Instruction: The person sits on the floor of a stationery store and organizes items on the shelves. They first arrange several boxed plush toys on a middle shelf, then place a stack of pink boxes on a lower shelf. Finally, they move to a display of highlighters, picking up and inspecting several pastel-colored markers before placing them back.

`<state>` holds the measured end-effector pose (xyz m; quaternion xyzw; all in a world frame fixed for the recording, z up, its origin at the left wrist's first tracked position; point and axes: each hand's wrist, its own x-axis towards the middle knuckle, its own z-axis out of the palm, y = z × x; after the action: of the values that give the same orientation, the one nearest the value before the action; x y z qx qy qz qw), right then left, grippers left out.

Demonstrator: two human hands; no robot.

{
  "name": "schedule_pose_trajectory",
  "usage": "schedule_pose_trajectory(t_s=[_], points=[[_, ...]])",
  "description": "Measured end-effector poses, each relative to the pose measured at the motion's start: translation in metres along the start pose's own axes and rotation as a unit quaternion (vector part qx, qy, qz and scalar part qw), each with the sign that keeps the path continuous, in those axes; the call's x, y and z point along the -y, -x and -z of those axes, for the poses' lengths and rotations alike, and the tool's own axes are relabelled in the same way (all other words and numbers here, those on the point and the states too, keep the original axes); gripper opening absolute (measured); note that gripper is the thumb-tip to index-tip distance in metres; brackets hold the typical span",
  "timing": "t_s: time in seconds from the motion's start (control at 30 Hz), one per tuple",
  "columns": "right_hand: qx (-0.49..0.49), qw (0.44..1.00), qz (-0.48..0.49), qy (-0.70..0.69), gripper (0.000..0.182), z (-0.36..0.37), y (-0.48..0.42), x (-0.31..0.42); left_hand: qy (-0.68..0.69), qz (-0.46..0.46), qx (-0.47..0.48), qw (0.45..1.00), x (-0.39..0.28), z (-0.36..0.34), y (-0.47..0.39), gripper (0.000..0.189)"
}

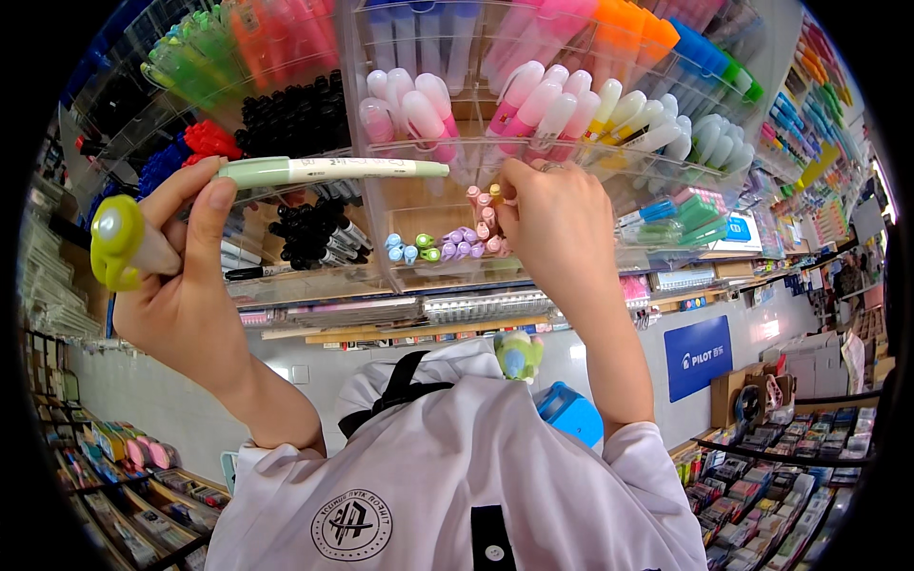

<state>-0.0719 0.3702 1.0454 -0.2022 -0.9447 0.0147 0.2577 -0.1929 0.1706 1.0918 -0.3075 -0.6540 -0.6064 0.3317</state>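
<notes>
My left hand [196, 285] pinches a slim pale green and white marker pen [350, 169] between thumb and forefinger, holding it almost level. A thicker pen with a yellow-green cap [118, 239] is also tucked in its curled fingers. My right hand [553, 221] reaches down into a clear plastic pen rack [421, 207], fingers bent beside a cluster of peach pens [484, 218]. A yellow pen end [495, 190] shows at its fingertips; whether they grip a pen is hidden. Purple pens [463, 243], green pens [426, 246] and blue pens [401, 248] stand to the left in that compartment.
Pink-bodied pens with whitish caps [535, 100] stand in the tier above, behind a clear divider. Black pens [314, 228] fill the left compartment. Spiral notebooks [485, 310] lie below the rack. A blue bin [571, 414] stands on the floor; stocked shelves [757, 499] lie behind me.
</notes>
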Motion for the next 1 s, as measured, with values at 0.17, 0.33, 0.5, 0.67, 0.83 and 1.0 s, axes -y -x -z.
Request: schedule_pose_trajectory(t_s=[0.17,0.33,0.5,0.67,0.83,1.0], points=[[-0.020,0.998,0.020,0.053,0.011,0.001,0.004,0.000,0.002,0.012,-0.012,1.000,0.000,0.005,0.001,0.014],[-0.167,0.985,0.032,-0.041,0.008,0.030,0.002,-0.001,-0.001,0.006,-0.018,1.000,0.002,0.012,0.001,0.014],[-0.256,0.941,0.058,-0.213,0.005,0.071,-0.005,-0.009,0.013,0.007,-0.018,1.000,0.004,0.012,0.001,0.014],[-0.221,0.943,0.076,-0.238,0.006,0.069,-0.010,-0.012,-0.011,0.011,-0.009,1.000,0.005,0.015,0.001,0.014],[-0.209,0.959,0.124,-0.146,0.008,0.084,-0.005,-0.005,-0.001,0.000,-0.013,1.000,0.005,0.017,0.000,0.015],[-0.179,0.963,0.184,-0.089,0.011,0.066,-0.007,-0.001,0.000,-0.015,-0.021,1.000,0.008,0.017,0.001,0.013]])
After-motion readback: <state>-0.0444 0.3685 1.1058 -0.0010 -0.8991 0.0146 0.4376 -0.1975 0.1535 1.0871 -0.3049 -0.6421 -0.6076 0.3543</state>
